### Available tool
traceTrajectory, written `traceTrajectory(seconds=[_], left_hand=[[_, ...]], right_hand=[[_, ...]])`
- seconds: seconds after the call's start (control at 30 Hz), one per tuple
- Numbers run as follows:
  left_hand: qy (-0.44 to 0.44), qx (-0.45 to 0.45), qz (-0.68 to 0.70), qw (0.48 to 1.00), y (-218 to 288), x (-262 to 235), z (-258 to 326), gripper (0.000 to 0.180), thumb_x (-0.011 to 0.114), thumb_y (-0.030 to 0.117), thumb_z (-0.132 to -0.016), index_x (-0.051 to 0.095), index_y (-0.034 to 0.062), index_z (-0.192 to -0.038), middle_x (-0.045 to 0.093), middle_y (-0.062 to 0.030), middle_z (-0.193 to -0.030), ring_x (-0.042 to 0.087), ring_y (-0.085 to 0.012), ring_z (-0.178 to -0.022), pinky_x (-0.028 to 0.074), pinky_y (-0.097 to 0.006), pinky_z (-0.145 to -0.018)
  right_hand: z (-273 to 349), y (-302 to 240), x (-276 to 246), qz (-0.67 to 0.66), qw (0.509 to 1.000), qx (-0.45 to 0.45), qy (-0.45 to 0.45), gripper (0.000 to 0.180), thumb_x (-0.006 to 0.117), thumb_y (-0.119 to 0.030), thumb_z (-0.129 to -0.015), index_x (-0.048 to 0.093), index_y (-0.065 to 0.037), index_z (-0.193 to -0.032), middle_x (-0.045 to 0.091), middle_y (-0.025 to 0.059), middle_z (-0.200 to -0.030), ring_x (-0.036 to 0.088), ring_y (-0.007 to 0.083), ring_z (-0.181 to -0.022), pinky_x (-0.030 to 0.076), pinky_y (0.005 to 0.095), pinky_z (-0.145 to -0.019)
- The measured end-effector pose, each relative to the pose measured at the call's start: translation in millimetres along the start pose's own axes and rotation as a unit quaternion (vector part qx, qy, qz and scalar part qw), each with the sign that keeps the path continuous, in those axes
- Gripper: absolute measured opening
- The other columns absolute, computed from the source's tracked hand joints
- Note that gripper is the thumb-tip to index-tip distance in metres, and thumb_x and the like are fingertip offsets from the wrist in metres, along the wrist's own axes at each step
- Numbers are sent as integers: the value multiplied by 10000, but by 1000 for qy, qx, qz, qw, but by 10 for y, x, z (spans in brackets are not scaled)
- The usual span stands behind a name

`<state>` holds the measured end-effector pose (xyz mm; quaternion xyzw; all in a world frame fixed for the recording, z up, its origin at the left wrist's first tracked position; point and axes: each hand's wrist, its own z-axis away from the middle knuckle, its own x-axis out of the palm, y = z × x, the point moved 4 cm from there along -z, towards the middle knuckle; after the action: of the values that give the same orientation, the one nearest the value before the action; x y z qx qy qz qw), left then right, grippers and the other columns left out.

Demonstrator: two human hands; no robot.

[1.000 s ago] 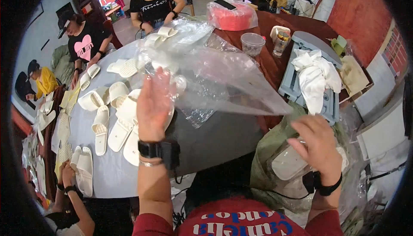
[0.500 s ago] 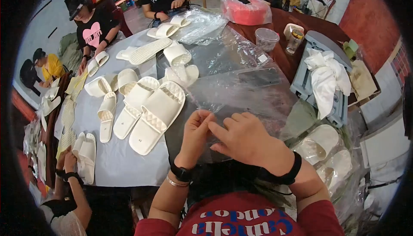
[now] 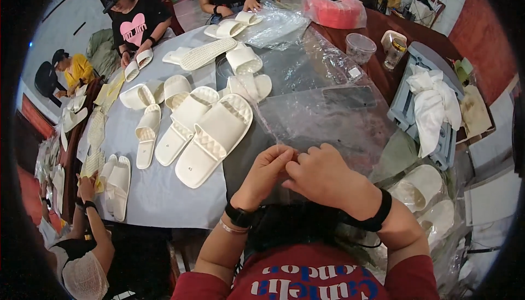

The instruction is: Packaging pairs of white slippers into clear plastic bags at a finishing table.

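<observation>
My left hand (image 3: 266,169) and my right hand (image 3: 322,175) meet in front of me, fingertips pinched close together at the near corner of a clear plastic bag (image 3: 322,117). The film stretches away from my fingers over the dark tabletop; the exact spot I pinch is partly hidden by my fingers. Just left of my hands lies a large cream slipper (image 3: 214,136) with a quilted insole. A matching slipper (image 3: 186,122) overlaps it on the left. Another cream slipper (image 3: 249,85) sits beyond, partly under the film.
More slippers (image 3: 146,130) spread over the grey cloth (image 3: 164,201). Co-workers handle slippers at the left and far sides. A red plastic-wrapped bundle (image 3: 334,9), clear tub (image 3: 361,48) and glass jar (image 3: 395,54) stand far right. White cloth (image 3: 429,103) drapes a grey case; bagged slippers (image 3: 418,188) lie right.
My view has shifted, so the table scene sits farther right. My fingertips have drawn closer together, the right-hand fingers curling in more. A far co-worker's hands have moved over the plastic stack.
</observation>
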<state>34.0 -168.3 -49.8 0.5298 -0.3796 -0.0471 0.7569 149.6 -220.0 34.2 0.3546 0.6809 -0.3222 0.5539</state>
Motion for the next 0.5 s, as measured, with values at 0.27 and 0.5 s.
traceTrajectory(seconds=[0.27,0.5], left_hand=[[107,58,-212,970,40,-141,-9,158,595,122,-961,603,10,-1072,606,5,-815,546,-63,-703,450,-224,-623],[174,82,-299,935,16,-547,152,264,679,124,-897,565,1,-1100,592,-12,-742,540,-66,-599,452,-230,-554]], right_hand=[[118,253,-187,15,997,1,73,204,665,-280,-827,657,-110,-715,652,60,-727,628,256,-773,485,372,-671],[278,344,-803,-53,959,49,273,200,727,-92,-740,557,-55,-641,574,108,-692,560,297,-703,479,396,-658]])
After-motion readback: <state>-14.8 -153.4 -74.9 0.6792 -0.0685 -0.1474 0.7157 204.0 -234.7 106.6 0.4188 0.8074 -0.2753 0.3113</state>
